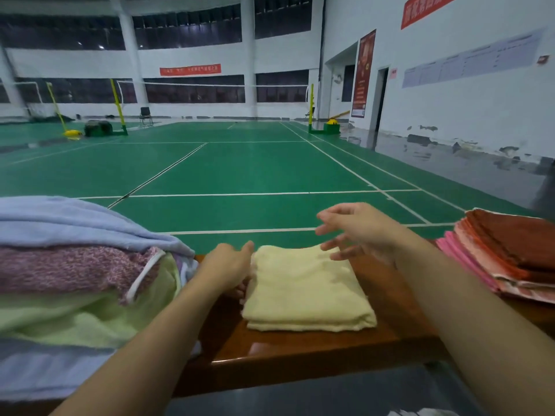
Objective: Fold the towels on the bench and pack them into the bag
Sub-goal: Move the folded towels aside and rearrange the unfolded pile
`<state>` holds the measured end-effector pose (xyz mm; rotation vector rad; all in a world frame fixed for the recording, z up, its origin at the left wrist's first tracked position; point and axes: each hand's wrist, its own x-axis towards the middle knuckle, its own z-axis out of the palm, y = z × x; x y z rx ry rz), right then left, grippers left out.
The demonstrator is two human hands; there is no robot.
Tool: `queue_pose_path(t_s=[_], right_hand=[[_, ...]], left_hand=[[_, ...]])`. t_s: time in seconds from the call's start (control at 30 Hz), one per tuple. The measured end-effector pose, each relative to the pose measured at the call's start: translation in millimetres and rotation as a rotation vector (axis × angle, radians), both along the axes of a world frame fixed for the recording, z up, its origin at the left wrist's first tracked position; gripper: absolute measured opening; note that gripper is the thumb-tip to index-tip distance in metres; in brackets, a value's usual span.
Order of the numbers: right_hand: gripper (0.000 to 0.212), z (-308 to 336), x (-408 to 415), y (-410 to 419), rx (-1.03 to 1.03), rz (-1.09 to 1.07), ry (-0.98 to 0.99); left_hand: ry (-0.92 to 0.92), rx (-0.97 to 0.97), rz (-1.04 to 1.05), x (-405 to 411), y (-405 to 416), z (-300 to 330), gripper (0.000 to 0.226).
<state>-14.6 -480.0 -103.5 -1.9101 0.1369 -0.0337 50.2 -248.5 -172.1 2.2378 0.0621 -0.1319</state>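
Where the frame opens widest, across its upper and middle parts, a green court (pixel 240 166) with white lines stretches to white walls, with net posts (pixel 115 106) at upper left and red banners (pixel 365 73) at upper right. Along the bottom runs a brown wooden bench (pixel 300 349). At left on it sits a large heap of unfolded towels (pixel 75 274), blue on top, then purple, then pale green. At the right edge lies a stack (pixel 507 256) of folded pink, orange and rust-red towels. In the lower centre, between the two, a folded cream towel (pixel 306 289) lies flat on the bench. The left hand (pixel 228 265) touches the towel's left edge, fingers tucked beneath it; how firmly it grips, I cannot tell. The right hand (pixel 357 232) hovers just above the towel's far right corner, fingers spread and relaxed, holding nothing.
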Motion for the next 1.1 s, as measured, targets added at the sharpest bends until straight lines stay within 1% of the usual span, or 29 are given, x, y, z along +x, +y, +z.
queue_pose_path(t_s=[0.03,0.07,0.13,0.17,0.2,0.27,0.33,0.4,0.43,0.47,0.53,0.6,0.67,0.73,0.77,0.83,0.87,0.9,0.97,1.03,1.1], right_hand=[[0.028,-5.8,1.6,-7.1,-0.147,-0.044,0.041],[0.033,-12.1,2.9,-13.1,-0.337,-0.07,0.102],[0.051,-24.5,3.3,-18.1,-0.685,-0.097,0.249],[0.057,-29.8,2.2,-17.2,-0.79,-0.109,0.316],[0.062,-35.2,1.8,-15.2,-0.847,-0.111,0.366],[0.068,-43.4,4.5,-13.3,-0.915,-0.093,0.389],[0.064,-47.4,9.4,-12.5,-0.93,-0.067,0.373],[0.057,-47.6,12.2,-12.7,-0.892,-0.06,0.341],[0.055,-46.8,12.6,-13.4,-0.863,-0.074,0.314],[0.053,-45.7,12.6,-14.4,-0.832,-0.097,0.279],[0.049,-44.3,11.3,-16.4,-0.757,-0.144,0.203],[0.042,-46.0,10.6,-19.2,-0.632,-0.179,0.143],[0.037,-49.8,9.4,-22.5,-0.505,-0.21,0.096],[0.036,-52.9,6.3,-28.8,-0.412,-0.253,0.071],[0.036,-54.2,4.5,-33.0,-0.379,-0.271,0.061],[0.034,-56.5,-0.1,-42.6,-0.333,-0.287,0.032],[0.029,-57.4,-1.7,-47.7,-0.325,-0.279,0.006],[0.022,-57.4,-3.2,-53.0,-0.326,-0.266,-0.028],[0.01,-53.3,-6.9,-64.6,-0.321,-0.244,-0.089],[0.014,-41.0,-14.8,-79.2,-0.295,-0.263,-0.115],[0.027,-22.7,-26.1,-101.8,-0.311,-0.286,-0.157]], left_hand=[[0.005,0.099,-0.016,-1.0,-0.9,-0.4,0.066],[-0.013,0.221,-0.023,-1.4,-2.7,-1.6,0.07],[-0.097,0.467,-0.016,-5.0,-9.0,-1.9,0.076],[-0.132,0.547,-0.028,-7.7,-13.0,-1.8,0.077],[-0.156,0.605,-0.053,-10.4,-17.5,-2.4,0.077],[-0.184,0.671,-0.113,-17.3,-27.5,-5.2,0.076],[-0.196,0.701,-0.169,-22.6,-37.3,-8.3,0.068],[-0.207,0.655,-0.206,-24.9,-47.0,-9.2,0.052],[-0.212,0.601,-0.217,-26.5,-51.3,-7.5,0.047],[-0.219,0.524,-0.214,-25.5,-54.2,-7.5,0.043],[-0.219,0.286,-0.188,-24.8,-58.3,-7.3,0.038],[-0.191,-0.004,-0.153,-24.6,-60.9,-9.5,0.036],[-0.119,-0.243,-0.101,-28.3,-63.1,-10.8,0.036],[-0.046,-0.387,-0.06,-29.7,-65.6,-13.5,0.045],[-0.04,-0.435,-0.047,-29.9,-66.6,-14.5,0.047],[-0.066,-0.515,-0.055,-29.3,-69.8,-16.2,0.047],[-0.083,-0.534,-0.076,-29.4,-72.9,-17.1,0.044],[-0.102,-0.515,-0.108,-30.2,-77.0,-17.1,0.038],[-0.164,-0.403,-0.173,-33.1,-89.4,-13.1,0.023],[-0.213,-0.331,-0.196,-34.6,-109.1,-3.8,0.02],[-0.227,-0.361,-0.22,-38.2,-136.0,12.8,0.023]])
